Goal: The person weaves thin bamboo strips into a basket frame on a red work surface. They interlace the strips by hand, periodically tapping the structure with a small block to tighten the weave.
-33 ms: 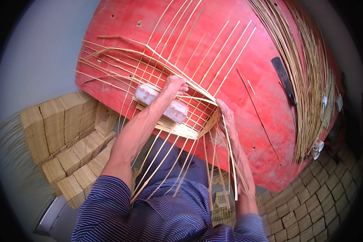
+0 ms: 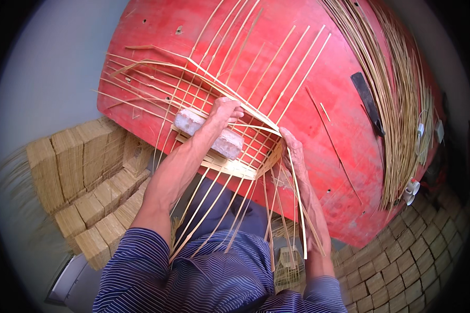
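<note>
Basketwork (image 2: 256,141) of pale, flat strips, partly woven, lies on a red table (image 2: 344,177) close to its near edge, with the open lattice of its base directly beneath and between the two hands. The left hand (image 2: 227,110), reaching across from the near side, is closed on long strips (image 2: 259,116) that run along the far side of the weave, its fingers curled over them. The right hand (image 2: 291,142) is set at the right-hand corner, thumb and fingers pinched narrowly on the same strips where these converge; the undersides of its fingers are hidden. Most of the lattice thus falls on the near side of both grips, and the strips stretch tautly from one hand to the other. A whitish block (image 2: 228,144) rests on the base, crossed by the left forearm, while a dense woven band (image 2: 234,167) borders the near side. Loose strip ends fan out toward the wearer's striped shirt (image 2: 214,276), and others spread over the far part of the table. At right on the table, a dark flat piece (image 2: 367,105) lies just beside bundles of long strips (image 2: 399,135). Beyond the table, straw-coloured stacks (image 2: 70,164) stand at left, and similar blocks (image 2: 402,266) are ranged in rows at lower right.
</note>
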`<state>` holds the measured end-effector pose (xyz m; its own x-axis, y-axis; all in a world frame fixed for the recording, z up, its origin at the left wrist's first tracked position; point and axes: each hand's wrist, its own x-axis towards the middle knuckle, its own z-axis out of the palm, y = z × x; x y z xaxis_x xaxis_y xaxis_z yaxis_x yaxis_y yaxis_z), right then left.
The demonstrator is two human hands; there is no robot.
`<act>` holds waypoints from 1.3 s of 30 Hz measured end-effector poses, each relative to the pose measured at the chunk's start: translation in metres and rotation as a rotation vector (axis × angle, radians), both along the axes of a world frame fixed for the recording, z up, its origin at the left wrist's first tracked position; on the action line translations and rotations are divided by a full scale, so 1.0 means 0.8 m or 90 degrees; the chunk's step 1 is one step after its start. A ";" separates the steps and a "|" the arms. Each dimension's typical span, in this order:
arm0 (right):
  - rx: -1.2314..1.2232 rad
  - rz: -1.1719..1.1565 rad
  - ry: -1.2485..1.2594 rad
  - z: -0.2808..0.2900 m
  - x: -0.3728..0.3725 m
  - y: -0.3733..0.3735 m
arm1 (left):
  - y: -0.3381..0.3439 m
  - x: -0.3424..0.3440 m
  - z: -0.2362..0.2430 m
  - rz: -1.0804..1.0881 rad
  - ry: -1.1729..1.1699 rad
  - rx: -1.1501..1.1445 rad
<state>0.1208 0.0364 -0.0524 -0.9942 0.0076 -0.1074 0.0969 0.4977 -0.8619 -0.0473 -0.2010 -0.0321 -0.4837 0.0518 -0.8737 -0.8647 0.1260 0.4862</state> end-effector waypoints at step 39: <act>-0.027 -0.012 -0.040 0.014 -0.004 0.005 | 0.055 -0.070 0.018 -1.229 0.467 -0.323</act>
